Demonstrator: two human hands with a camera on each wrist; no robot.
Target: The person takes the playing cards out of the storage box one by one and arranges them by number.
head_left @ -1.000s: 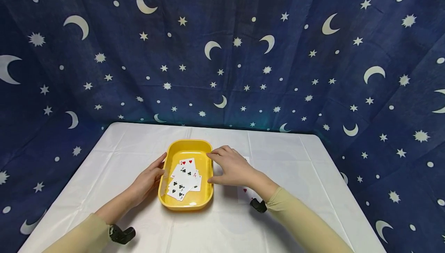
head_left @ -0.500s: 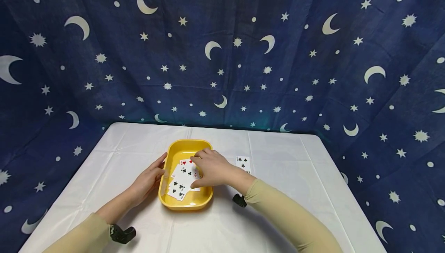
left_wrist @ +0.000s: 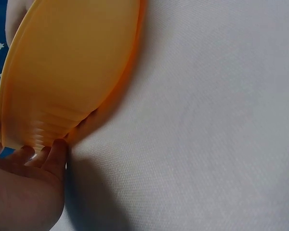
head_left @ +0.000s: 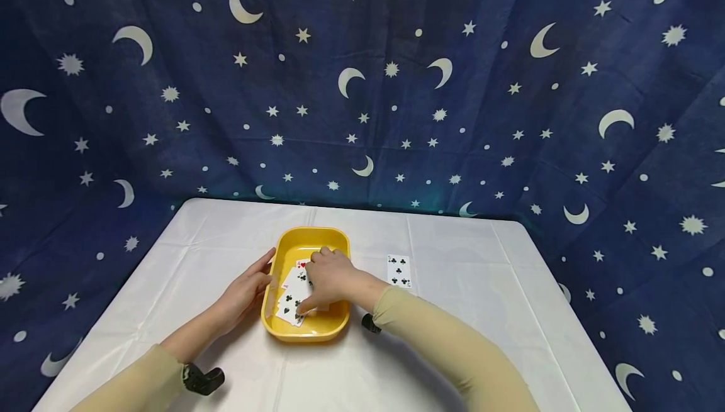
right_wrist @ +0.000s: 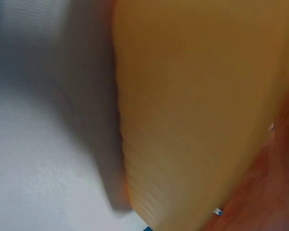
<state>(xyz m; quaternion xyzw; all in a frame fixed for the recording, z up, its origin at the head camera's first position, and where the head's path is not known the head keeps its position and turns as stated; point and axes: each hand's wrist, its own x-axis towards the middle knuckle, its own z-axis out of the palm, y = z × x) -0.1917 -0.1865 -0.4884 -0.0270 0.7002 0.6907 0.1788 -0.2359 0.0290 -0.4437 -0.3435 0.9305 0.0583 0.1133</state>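
Note:
A yellow tray (head_left: 306, 338) with rounded corners stands on the white table and holds several overlapping playing cards (head_left: 289, 311), face up. My left hand (head_left: 240, 295) holds the tray's left side; in the left wrist view its fingers lie against the outer wall and one digit shows above the rim. Inside the tray, my right hand (head_left: 333, 280) reaches down over the cards, thumb and fingers spread across them. Its fingertips are partly hidden, and no card looks lifted. In the right wrist view, the tray's outer wall (right_wrist: 192, 110) covers most of the picture.
A five of clubs (head_left: 399, 272) lies face up on the table, right of the tray and beyond my right forearm. White cloth (head_left: 481, 286) covers the table. Behind it hangs a dark blue cloth (head_left: 317, 116) with moons and stars.
My right hand has moved left from the tray's right rim, into the tray and down onto the cards. The five of clubs has come into full view. My left hand keeps its place.

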